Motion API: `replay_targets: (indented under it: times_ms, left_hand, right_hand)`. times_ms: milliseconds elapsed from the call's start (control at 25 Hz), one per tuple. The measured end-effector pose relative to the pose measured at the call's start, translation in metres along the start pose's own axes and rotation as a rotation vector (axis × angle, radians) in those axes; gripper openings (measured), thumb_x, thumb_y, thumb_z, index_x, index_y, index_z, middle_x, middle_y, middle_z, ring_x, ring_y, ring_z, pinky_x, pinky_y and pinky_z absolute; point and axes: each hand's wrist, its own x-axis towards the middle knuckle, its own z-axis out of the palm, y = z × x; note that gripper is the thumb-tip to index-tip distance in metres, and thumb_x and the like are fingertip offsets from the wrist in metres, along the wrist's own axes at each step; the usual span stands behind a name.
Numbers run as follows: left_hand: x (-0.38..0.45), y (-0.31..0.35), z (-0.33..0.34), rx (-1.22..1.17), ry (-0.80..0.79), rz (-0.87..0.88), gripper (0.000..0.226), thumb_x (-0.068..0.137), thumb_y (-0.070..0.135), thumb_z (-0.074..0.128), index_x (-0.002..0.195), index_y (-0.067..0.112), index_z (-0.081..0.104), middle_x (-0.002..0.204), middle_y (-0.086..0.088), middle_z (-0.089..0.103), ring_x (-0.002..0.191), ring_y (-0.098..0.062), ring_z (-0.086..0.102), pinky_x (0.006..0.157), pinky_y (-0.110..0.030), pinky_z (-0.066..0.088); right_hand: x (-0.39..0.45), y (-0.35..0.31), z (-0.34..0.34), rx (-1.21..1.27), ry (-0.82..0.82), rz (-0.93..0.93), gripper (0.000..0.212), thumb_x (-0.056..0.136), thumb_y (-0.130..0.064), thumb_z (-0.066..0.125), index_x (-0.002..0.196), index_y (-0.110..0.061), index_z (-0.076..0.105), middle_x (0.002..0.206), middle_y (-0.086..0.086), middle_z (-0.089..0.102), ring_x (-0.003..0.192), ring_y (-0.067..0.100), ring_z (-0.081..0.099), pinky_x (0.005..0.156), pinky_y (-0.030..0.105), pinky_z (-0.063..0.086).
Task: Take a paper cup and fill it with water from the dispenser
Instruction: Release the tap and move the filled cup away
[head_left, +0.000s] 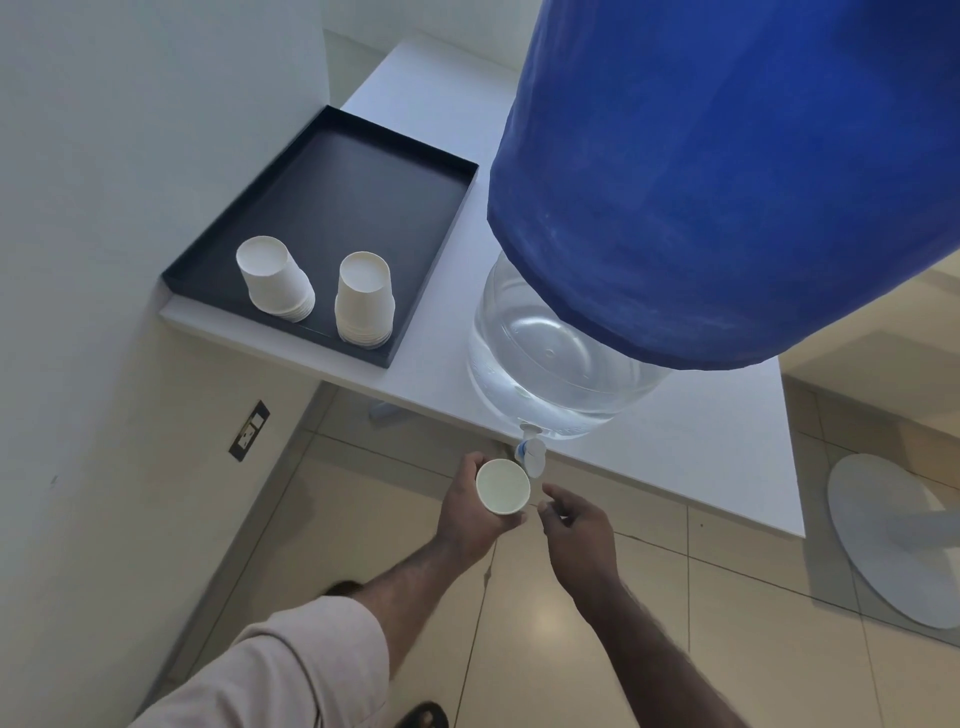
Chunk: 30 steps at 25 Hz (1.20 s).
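Head view, looking down over the edge of a white desk (675, 457).

Left hand (470, 512) was wrapped around a single white paper cup (503, 487), fingers and thumb closed on its wall, mouth up and facing the camera. The cup sat in the air in front of the desk edge, just beside and slightly left of the dispenser tap (531, 453). The cup interior looked pale; whether any water was in it could not be told.

Right hand (574, 522) hung just right of the cup and below the tap, fingers loosely curled, holding nothing, touching neither cup nor tap as far as could be seen.

The dispenser was a clear water bottle (550, 364) standing on the desk near its edge, upper part covered by a blue cloth cover (727, 171); water was visible in the clear lower part. The tap stuck out over the desk edge.

To the left on the desk lay a dark tray (343, 176) with two stacks of upturned paper cups, left stack (274, 285) and right stack (364, 299), near its front edge, close together but apart.

Below was a tiled floor (571, 623).
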Motion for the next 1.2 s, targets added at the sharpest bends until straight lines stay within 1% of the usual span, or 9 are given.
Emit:
replay_targets:
  times_ms: [160,320,520,720,840,920,1000,1080,1200]
  left_hand:
    - [-0.015,0.001,-0.013,0.003,-0.062,0.001,0.075,0.055,0.018,0.095,0.102,0.047,0.045,0.103,0.015,0.063,0.091,0.005,0.060,0.074,-0.017,0.054]
    - [-0.030,0.010,-0.025,-0.050,-0.110,-0.027,0.072,0.051,0.028,0.095,0.105,0.039,0.049,0.100,0.014,0.067,0.095,-0.008,0.066,0.078,-0.044,0.063]
    - [-0.042,0.026,-0.035,-0.025,-0.182,-0.028,0.070,0.054,0.021,0.095,0.105,0.031,0.049,0.097,0.014,0.069,0.086,-0.002,0.067,0.071,-0.040,0.062]
    - [-0.052,0.052,-0.038,0.154,-0.291,0.005,0.064,0.060,-0.001,0.074,0.102,0.037,0.044,0.101,0.011,0.060,0.083,0.009,0.060,0.058,-0.023,0.054]
    - [-0.056,0.073,-0.038,0.406,-0.342,0.082,0.063,0.062,0.006,0.067,0.113,0.035,0.044,0.113,0.016,0.046,0.103,0.001,0.050,0.082,-0.033,0.055]
    - [-0.054,0.084,-0.037,0.622,-0.387,0.135,0.069,0.067,0.010,0.062,0.129,0.029,0.040,0.120,0.015,0.034,0.117,-0.009,0.037,0.099,-0.036,0.045]
    - [-0.051,0.096,-0.035,0.608,-0.428,0.134,0.065,0.072,0.007,0.059,0.131,0.024,0.039,0.125,0.007,0.035,0.119,-0.013,0.039,0.102,-0.037,0.044]
    - [-0.049,0.108,-0.033,0.498,-0.466,0.129,0.056,0.075,0.003,0.057,0.124,0.024,0.040,0.122,0.003,0.038,0.109,-0.008,0.048,0.095,-0.029,0.049]
    - [-0.047,0.129,-0.032,0.403,-0.487,0.124,0.048,0.076,-0.001,0.059,0.112,0.026,0.043,0.111,0.001,0.051,0.091,-0.001,0.054,0.066,-0.010,0.046]
  right_hand:
    - [-0.005,-0.003,0.009,0.060,-0.063,0.034,0.030,0.091,-0.011,0.057,0.113,-0.026,0.069,0.080,-0.006,0.069,0.072,0.014,0.060,0.073,0.033,0.051]
    - [-0.014,-0.012,0.010,0.142,-0.130,0.050,0.033,0.090,-0.009,0.055,0.103,-0.032,0.073,0.062,-0.005,0.067,0.049,0.009,0.050,0.048,0.022,0.043]
    - [-0.028,-0.023,0.001,0.202,-0.167,0.105,0.038,0.086,-0.001,0.051,0.105,-0.024,0.074,0.055,0.005,0.059,0.045,0.016,0.044,0.040,0.025,0.039]
    - [-0.040,-0.035,-0.015,0.210,-0.125,0.119,0.045,0.077,0.004,0.047,0.096,-0.023,0.077,0.051,0.005,0.055,0.044,0.017,0.042,0.041,0.025,0.034]
    - [-0.047,-0.040,-0.029,0.244,-0.067,0.128,0.044,0.076,0.006,0.047,0.094,-0.020,0.078,0.047,-0.002,0.055,0.041,0.012,0.041,0.039,0.020,0.034]
    - [-0.050,-0.042,-0.038,0.267,-0.024,0.146,0.041,0.077,0.005,0.048,0.093,-0.017,0.078,0.048,0.000,0.056,0.041,0.013,0.041,0.040,0.020,0.035]
    - [-0.052,-0.045,-0.045,0.284,0.011,0.154,0.038,0.078,0.004,0.049,0.092,-0.017,0.077,0.050,0.004,0.056,0.041,0.015,0.041,0.039,0.021,0.035]
    - [-0.054,-0.048,-0.050,0.307,0.044,0.151,0.037,0.078,0.004,0.050,0.090,-0.018,0.077,0.050,0.005,0.056,0.040,0.015,0.041,0.039,0.020,0.035]
    - [-0.058,-0.055,-0.059,0.337,0.103,0.154,0.037,0.077,0.003,0.050,0.087,-0.021,0.077,0.049,0.005,0.057,0.040,0.016,0.042,0.040,0.021,0.035]
